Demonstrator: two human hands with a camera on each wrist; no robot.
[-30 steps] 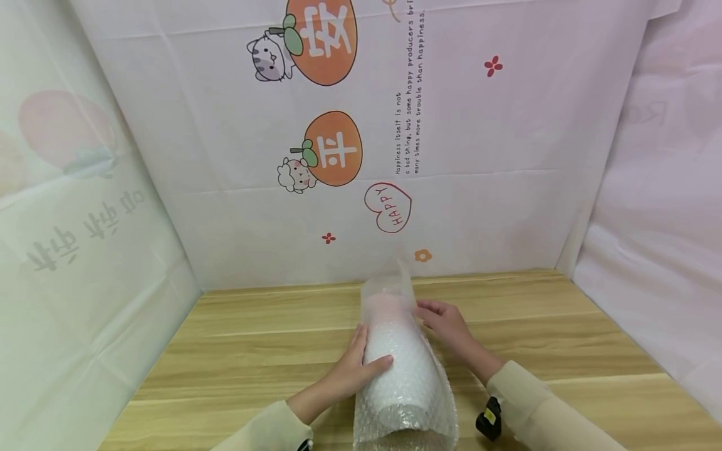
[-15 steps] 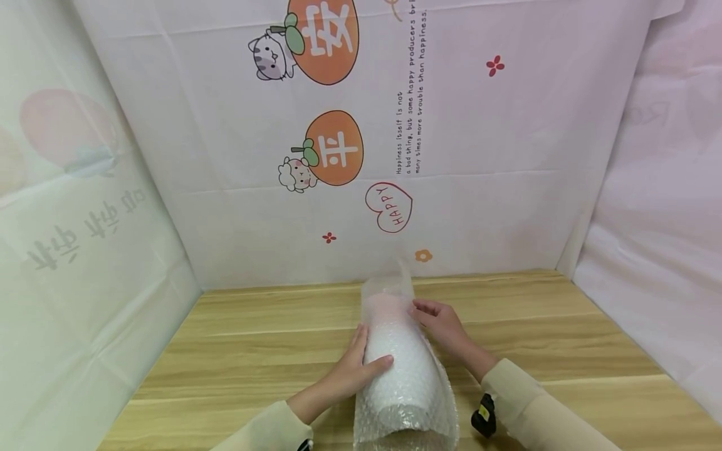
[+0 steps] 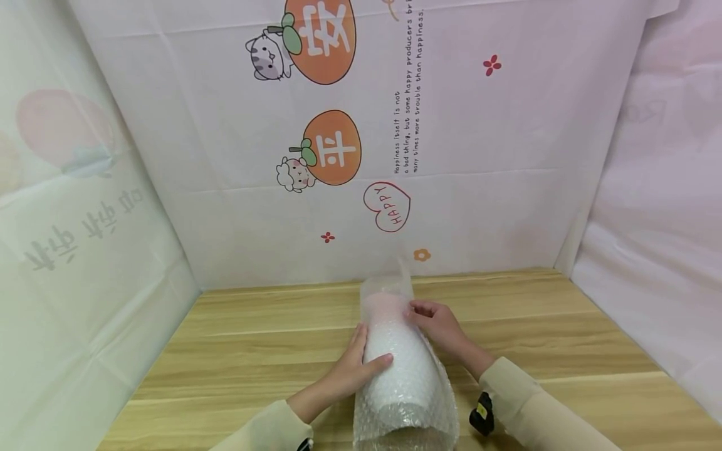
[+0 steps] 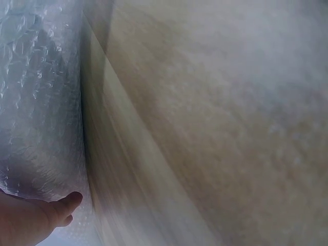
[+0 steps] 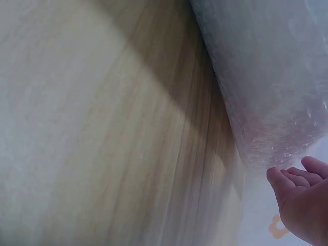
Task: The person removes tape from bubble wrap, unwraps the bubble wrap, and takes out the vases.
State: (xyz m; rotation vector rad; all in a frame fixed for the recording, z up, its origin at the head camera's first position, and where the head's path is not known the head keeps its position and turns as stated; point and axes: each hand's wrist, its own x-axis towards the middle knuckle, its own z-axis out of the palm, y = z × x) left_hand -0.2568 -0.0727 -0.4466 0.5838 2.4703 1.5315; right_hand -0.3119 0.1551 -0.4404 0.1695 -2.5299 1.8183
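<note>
A bubble-wrapped vase (image 3: 397,363) lies on the wooden table, its neck toward the back wall. White shows through the wrap, with a pink tint at the neck. My left hand (image 3: 350,373) holds it by the left side, the thumb across the top. The left wrist view shows wrap (image 4: 43,102) with the left thumb (image 4: 66,202) over it. Bent fingers of my right hand (image 3: 442,326) touch the wrap's right edge beside the neck. In the right wrist view these fingers (image 5: 279,179) are at the end of the wrap (image 5: 266,92).
The wood-grain table (image 3: 271,351) ends at a white printed cloth (image 3: 479,207) behind. More white cloth hangs at both sides. A black device with a yellow label (image 3: 482,413) is on the right wrist. A thin clear flap (image 3: 405,269) stands up from the wrap's far end.
My right hand has moved slightly left, its fingertips now over the wrap's edge at the neck. The left hand and the wrapped vase have stayed in place.
</note>
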